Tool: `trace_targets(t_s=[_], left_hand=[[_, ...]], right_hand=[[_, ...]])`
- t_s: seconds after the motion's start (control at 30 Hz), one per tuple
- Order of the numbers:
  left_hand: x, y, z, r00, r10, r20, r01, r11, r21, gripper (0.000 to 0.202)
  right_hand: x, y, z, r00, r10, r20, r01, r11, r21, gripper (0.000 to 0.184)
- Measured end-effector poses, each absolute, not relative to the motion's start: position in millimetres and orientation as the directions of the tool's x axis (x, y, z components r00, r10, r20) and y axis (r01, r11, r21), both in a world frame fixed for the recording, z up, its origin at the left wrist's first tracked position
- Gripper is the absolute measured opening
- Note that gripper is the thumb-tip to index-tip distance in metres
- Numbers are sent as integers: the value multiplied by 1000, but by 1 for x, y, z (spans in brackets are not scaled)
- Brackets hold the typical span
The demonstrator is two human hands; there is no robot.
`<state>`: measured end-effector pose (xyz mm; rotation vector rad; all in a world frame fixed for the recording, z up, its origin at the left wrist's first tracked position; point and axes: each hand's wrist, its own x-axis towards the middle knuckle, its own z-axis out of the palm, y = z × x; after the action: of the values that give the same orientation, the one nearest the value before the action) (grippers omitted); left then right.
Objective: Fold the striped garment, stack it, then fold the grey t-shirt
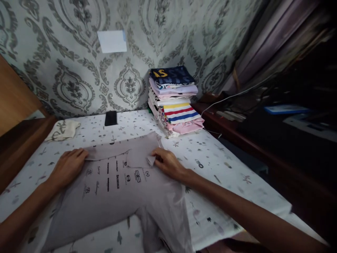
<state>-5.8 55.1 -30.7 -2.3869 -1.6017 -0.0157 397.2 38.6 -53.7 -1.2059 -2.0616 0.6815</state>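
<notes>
A grey T-shirt [105, 203] with small black printed words and logos lies on the patterned white sheet, its far side partly folded over toward me. At the left end of that fold, my left hand [70, 163] is closed on the fabric with fingers curled at its edge. My right hand [168, 164] pinches a turned-back flap of the shirt, likely a sleeve, between thumb and fingers. Toward the bottom right, another part of the shirt hangs in loose wrinkles near the bed's front edge.
A tall stack of folded clothes [176, 89] stands against the patterned wall. A black flat object [111, 118] and a cream folded cloth [63, 130] lie at the back left. Right of the white sheet [226, 189], a dark desk holds a thin white cable [231, 95].
</notes>
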Motion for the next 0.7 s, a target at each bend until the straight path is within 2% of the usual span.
trace_targets(t_s=[0.1,0.23,0.27,0.33,0.4,0.47,0.6,0.7], left_hand=[[-10,56,-31,393,904,167,910,-357,-211,44],[-23,56,-33,382,910,164,918,-353,-181,44],[-25,56,-34,379,912,159,920,-352,-173,43],[-29,56,-35,375,915,150,923,-353,-155,42],[-28,54,-34,361,921,149,930,-343,-132,41],[-25,51,-32,336,928,161,941,-323,-103,42],[-25,44,-28,303,934,188,953,-295,-70,42],[-31,40,-29,305,926,221,952,-295,-76,42]], right_hand=[[401,35,-45,-433,860,271,540,488,-686,27],[413,46,-27,-528,833,166,468,449,-761,21],[414,53,-23,-488,858,159,490,420,-764,21],[414,73,-15,-290,945,152,631,308,-712,24],[408,98,-11,-47,992,115,805,106,-584,26],[400,120,-10,99,993,62,881,-58,-470,25],[391,141,-20,143,990,1,896,-129,-425,14],[395,140,-28,155,988,-3,893,-142,-427,16]])
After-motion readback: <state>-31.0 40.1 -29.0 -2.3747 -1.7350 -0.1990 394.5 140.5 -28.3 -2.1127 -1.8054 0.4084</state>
